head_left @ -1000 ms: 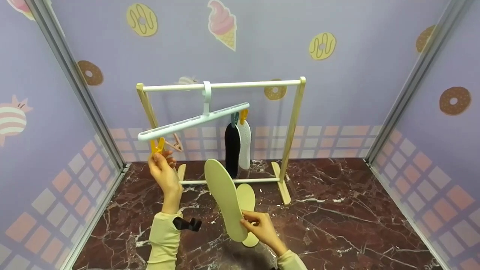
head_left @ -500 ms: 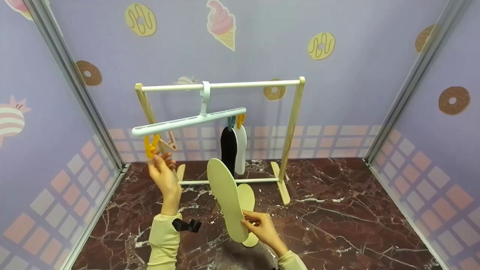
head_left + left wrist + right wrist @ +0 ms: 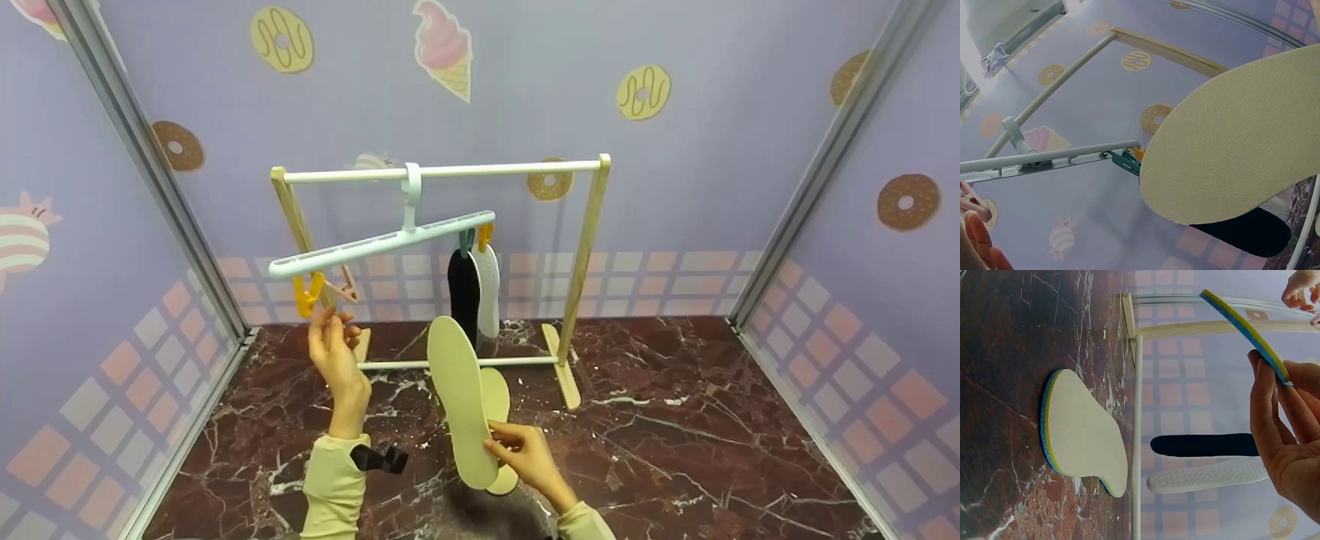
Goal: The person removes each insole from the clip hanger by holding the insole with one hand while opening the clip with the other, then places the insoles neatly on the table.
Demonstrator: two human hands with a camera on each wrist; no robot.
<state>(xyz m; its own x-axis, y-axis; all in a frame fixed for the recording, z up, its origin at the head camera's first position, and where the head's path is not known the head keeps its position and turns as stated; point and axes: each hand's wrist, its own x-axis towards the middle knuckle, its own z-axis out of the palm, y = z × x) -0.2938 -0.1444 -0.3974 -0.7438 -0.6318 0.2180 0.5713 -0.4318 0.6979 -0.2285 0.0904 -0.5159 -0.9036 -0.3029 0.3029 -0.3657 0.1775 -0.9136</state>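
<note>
My right hand [image 3: 529, 454] pinches the heel end of a cream insole [image 3: 456, 397], held upright in front of the rack. In the right wrist view its edge shows yellow and blue layers. A matching insole [image 3: 1086, 430] lies on the marble surface behind it. My left hand [image 3: 337, 356], fingers loosely bent and holding nothing visible, is just below a yellow clip [image 3: 307, 294] and a pink clip [image 3: 346, 285]. Both clips hang from the left end of a pale hanger [image 3: 375, 244]. At its right end, a green clip [image 3: 466, 240] and an orange clip [image 3: 486, 236] hold a black insole [image 3: 463, 296] and a white insole [image 3: 489, 292].
A wooden rack [image 3: 450, 169] carries the hanger on its top bar. Its lower bar [image 3: 517, 361] and feet stand on the dark marble surface [image 3: 675, 450]. Patterned walls [image 3: 525, 82] enclose the back and sides.
My left hand has come off the yellow clip and moved slightly right and down. The hanger swings a little. The held insole has shifted slightly right and turned more upright.
</note>
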